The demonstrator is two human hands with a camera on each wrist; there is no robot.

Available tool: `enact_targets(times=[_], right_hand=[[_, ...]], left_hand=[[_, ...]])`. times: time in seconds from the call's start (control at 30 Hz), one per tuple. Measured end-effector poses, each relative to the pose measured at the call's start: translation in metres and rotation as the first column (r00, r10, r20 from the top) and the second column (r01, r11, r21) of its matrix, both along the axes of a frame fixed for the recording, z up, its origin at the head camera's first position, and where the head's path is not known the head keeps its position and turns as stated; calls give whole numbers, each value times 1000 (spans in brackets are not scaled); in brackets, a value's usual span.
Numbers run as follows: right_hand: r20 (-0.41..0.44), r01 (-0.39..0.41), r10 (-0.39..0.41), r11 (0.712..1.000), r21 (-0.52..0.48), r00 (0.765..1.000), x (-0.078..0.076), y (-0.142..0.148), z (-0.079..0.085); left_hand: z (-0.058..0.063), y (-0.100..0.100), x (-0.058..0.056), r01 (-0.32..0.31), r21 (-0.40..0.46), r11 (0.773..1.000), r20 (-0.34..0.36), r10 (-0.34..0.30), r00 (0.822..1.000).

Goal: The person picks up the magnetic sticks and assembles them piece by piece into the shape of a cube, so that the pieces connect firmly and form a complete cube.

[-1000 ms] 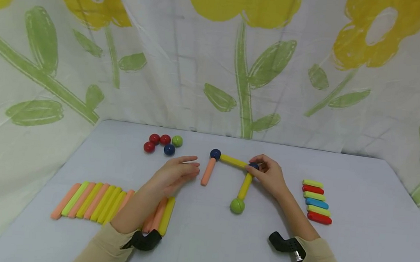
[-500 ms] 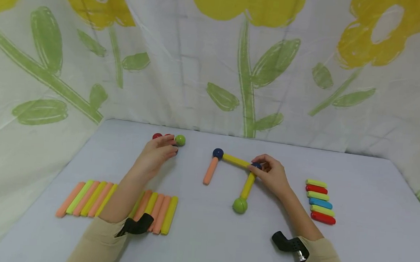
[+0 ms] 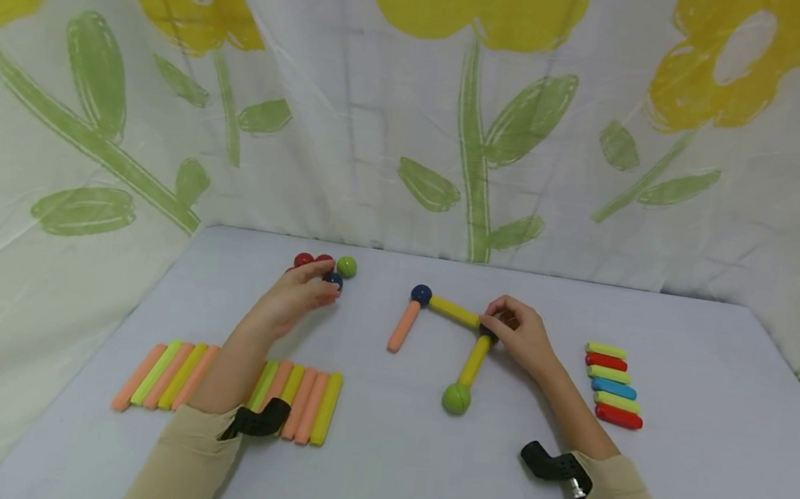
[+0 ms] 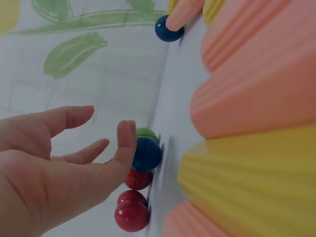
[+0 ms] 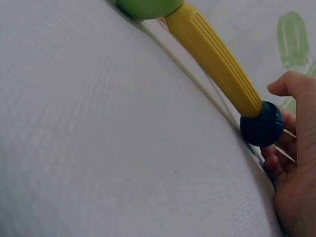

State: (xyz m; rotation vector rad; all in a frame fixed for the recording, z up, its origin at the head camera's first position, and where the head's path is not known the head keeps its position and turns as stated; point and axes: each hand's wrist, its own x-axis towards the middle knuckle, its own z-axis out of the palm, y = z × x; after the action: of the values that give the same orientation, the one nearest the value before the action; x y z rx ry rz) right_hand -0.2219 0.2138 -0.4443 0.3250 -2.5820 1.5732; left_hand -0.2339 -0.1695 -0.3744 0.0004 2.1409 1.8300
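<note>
My left hand (image 3: 292, 301) reaches to a loose dark blue ball (image 3: 332, 280), its thumb and fingers spread on either side; in the left wrist view the thumb crosses in front of that ball (image 4: 148, 155) and the fingers stay apart. My right hand (image 3: 521, 340) has its fingers curled behind another blue ball (image 5: 261, 126), while the thumb is raised off it in the right wrist view. This ball joins two yellow rods (image 3: 474, 361), one ending in a green ball (image 3: 456, 399). The other reaches a far blue ball (image 3: 421, 295) with an orange rod (image 3: 404, 327).
Red balls (image 3: 303, 261) and a green ball (image 3: 347, 267) lie by the left hand, partly covered. A row of orange, yellow and green rods (image 3: 325, 408) lies under the left forearm. Short coloured rods (image 3: 615, 389) line up at the right.
My left hand has moved left and back, from beside the orange rod to the loose blue ball. The joined piece's right corner has shifted slightly toward me, and the right thumb sits higher over its ball.
</note>
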Motion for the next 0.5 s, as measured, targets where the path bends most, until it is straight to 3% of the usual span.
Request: enact_targets(times=[0.27,0.5], right_hand=[[18,-70,71,996,-60,997,3,0,5],[88,-182,180,983,12,980,0,5,12]], left_hand=[[-3,2,1,36,-1,999,6,-36,999],[-6,3,4,101,-80,992,36,-99,994]])
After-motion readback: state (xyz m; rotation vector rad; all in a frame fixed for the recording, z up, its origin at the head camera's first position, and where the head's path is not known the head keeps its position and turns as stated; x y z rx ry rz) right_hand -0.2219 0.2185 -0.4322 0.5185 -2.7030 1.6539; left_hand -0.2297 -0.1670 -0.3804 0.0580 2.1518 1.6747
